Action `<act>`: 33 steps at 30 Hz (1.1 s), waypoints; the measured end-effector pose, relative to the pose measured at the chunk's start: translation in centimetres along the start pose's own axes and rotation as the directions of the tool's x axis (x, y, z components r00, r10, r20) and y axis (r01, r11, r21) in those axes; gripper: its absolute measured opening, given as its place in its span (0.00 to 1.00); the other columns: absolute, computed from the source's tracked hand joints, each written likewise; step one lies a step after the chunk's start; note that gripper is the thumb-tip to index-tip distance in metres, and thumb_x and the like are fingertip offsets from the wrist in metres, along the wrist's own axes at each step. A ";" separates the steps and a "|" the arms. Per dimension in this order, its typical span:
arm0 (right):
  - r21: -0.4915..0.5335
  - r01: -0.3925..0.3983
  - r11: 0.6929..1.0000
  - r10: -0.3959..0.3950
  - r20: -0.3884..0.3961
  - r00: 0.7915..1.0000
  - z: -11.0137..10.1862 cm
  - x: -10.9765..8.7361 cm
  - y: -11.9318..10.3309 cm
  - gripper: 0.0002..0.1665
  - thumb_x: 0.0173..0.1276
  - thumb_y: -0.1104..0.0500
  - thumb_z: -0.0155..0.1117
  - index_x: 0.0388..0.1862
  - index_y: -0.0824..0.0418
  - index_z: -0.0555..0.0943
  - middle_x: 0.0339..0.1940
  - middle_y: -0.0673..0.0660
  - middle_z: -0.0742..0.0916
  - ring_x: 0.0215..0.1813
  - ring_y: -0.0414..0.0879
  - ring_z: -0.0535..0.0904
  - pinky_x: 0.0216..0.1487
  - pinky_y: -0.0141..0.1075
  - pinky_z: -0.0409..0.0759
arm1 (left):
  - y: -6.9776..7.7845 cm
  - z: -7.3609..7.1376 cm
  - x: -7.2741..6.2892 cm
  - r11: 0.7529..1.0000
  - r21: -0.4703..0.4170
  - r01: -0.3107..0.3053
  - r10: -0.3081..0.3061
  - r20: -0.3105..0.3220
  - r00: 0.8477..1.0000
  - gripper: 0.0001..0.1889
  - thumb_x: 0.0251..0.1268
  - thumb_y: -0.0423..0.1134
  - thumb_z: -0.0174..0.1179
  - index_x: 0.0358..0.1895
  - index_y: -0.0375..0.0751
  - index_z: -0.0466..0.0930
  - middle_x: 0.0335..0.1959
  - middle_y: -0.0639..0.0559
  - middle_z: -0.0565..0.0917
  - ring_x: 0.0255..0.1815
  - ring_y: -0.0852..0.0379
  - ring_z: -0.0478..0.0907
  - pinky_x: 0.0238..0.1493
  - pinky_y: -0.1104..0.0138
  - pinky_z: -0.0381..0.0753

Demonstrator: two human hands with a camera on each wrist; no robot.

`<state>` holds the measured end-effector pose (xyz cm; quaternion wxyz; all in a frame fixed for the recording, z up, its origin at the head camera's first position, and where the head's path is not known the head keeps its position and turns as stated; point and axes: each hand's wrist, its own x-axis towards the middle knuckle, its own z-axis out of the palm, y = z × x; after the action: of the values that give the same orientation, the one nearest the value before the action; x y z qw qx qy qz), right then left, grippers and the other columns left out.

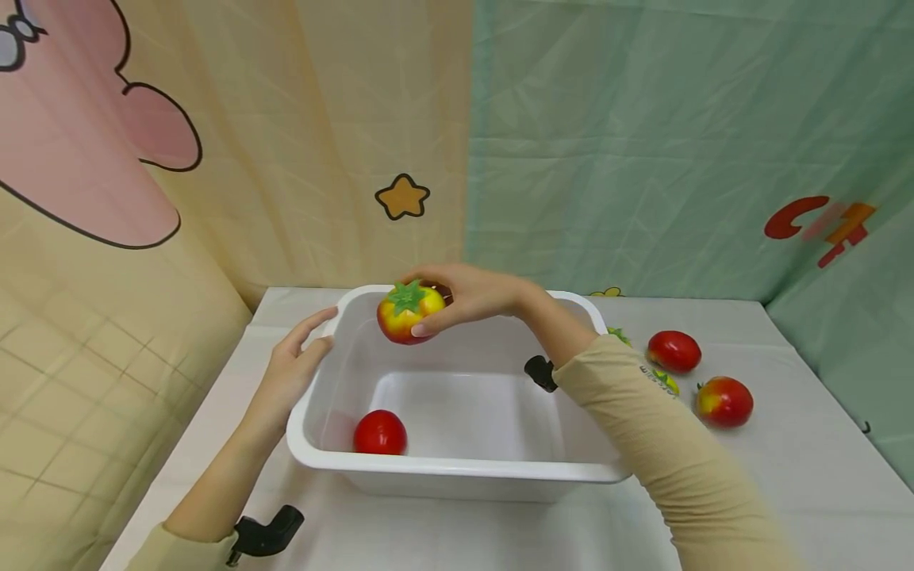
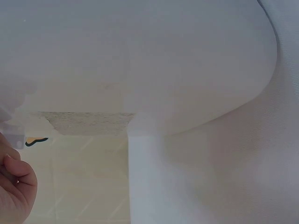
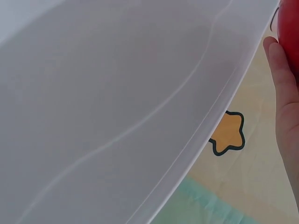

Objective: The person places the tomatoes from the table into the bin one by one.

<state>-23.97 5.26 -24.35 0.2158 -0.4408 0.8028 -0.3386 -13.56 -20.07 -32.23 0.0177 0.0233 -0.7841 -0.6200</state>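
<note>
Head view: we see the right hand [image 1: 467,292] gripping a red-and-yellow tomato [image 1: 398,319], artificial by its glossy look, with the thumb on the near side and the green calyx facing us. It is at the far left part of the opening of a white plastic tub [image 1: 457,466]; we cannot tell whether it is above the rim or just inside. The left hand [image 1: 291,365] holds nothing: its fingers are loosely extended, and the index finger and thumb touch the outside of the tub's left rim, perhaps to steady it.

One plain red tomato [image 1: 380,433] rests inside, in the near left corner, its lower edge cut off by the near rim. To the right of the tub, a dark red tomato [image 1: 674,351] and a blushed tomato [image 1: 724,401] lie near each other on the bench [image 1: 528,527]. Beside them we make out two green calyxes [image 1: 666,382], their fruit mostly hidden behind the right sleeve [image 1: 664,444].

If the work is gathering fruit into the tub, we judge it at an early stage: one is in, one is in hand and not yet released, and those on the right are left.
</note>
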 end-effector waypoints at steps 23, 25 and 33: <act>0.033 0.009 0.999 -0.010 0.047 0.999 -1.0 -0.2 -1.0 0.34 0.63 0.54 0.63 0.67 0.58 0.65 0.62 0.61 0.73 0.61 0.52 0.71 0.59 0.36 0.70 | 0.1 -0.1 0.0 1.000 0.005 -0.002 0.002 -0.013 1.000 0.24 0.71 0.43 0.44 0.69 0.52 0.61 0.55 0.35 0.73 0.37 0.58 0.80 0.35 0.64 0.82; 0.031 0.022 0.999 -0.022 0.029 0.999 -1.7 -1.0 -1.3 0.33 0.63 0.55 0.63 0.67 0.58 0.66 0.61 0.59 0.74 0.61 0.51 0.71 0.59 0.36 0.70 | 0.1 -0.1 0.0 1.000 0.004 -0.002 0.002 -0.017 1.000 0.24 0.71 0.43 0.44 0.69 0.52 0.61 0.54 0.35 0.73 0.36 0.58 0.80 0.34 0.64 0.82; 0.018 -0.030 0.999 0.032 -0.079 0.996 -4.3 -6.0 -1.5 0.31 0.64 0.54 0.62 0.66 0.53 0.67 0.61 0.52 0.74 0.60 0.43 0.71 0.60 0.39 0.70 | 0.0 0.0 0.1 1.000 -0.013 0.001 -0.001 -0.001 1.000 0.24 0.71 0.42 0.44 0.70 0.51 0.61 0.57 0.36 0.72 0.38 0.58 0.80 0.35 0.63 0.82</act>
<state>-22.78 11.29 -20.03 0.1928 -0.4128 0.8145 -0.3591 -13.63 -20.07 -32.26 0.0181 0.0238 -0.7800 -0.6250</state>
